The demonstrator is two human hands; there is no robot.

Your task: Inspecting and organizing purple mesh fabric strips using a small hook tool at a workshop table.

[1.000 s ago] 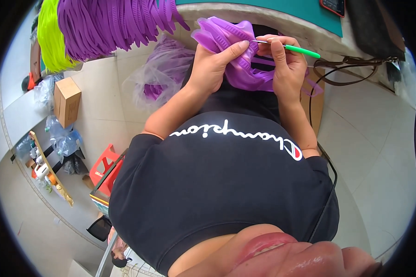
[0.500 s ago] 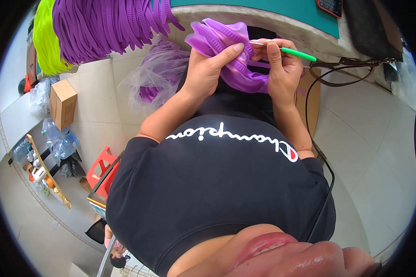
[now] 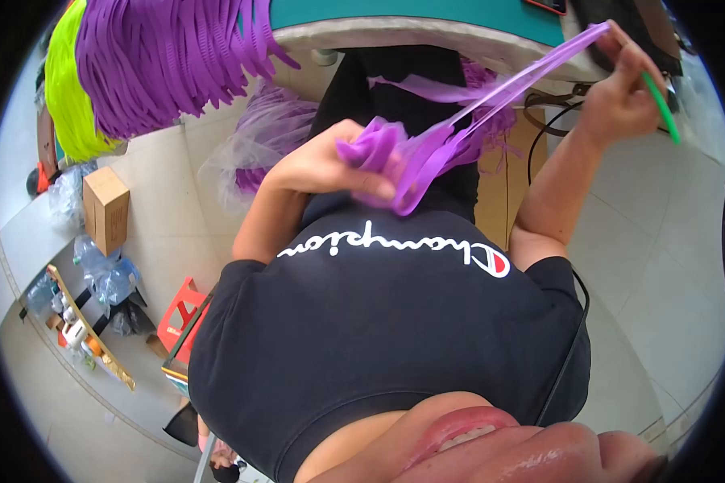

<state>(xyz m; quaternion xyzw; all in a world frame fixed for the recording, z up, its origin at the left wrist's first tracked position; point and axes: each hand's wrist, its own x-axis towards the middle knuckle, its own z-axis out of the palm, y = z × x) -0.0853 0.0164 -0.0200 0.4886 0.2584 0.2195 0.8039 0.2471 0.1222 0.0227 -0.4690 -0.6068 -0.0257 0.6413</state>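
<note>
A bunch of soft, translucent purple rubber strips [image 3: 427, 169] is gripped in my left hand [image 3: 318, 165], in front of my body and a little blurred. From it, thin bands run taut up to the right, where the fingertips of my right hand [image 3: 624, 92] pinch their ends. The same right hand also keeps a slim green-handled tool [image 3: 660, 109], its handle sticking out past the fingers; its metal tip is hidden. Another loose purple strip trails across above my lap.
Ribbed purple strips [image 3: 169, 64] and yellow-green ones [image 3: 68, 88] hang over the green-topped table [image 3: 411, 14] at left. Below are a clear bag [image 3: 250, 137] with purple strips and a cardboard box [image 3: 106, 209]. A dark cable [image 3: 582, 310] runs beside my right arm. A red stool [image 3: 177, 322] stands left.
My right hand has swung up and right, stretching purple bands away from the bunch. My left hand has dropped slightly toward my body. The tool's metal tip no longer shows against the rubber.
</note>
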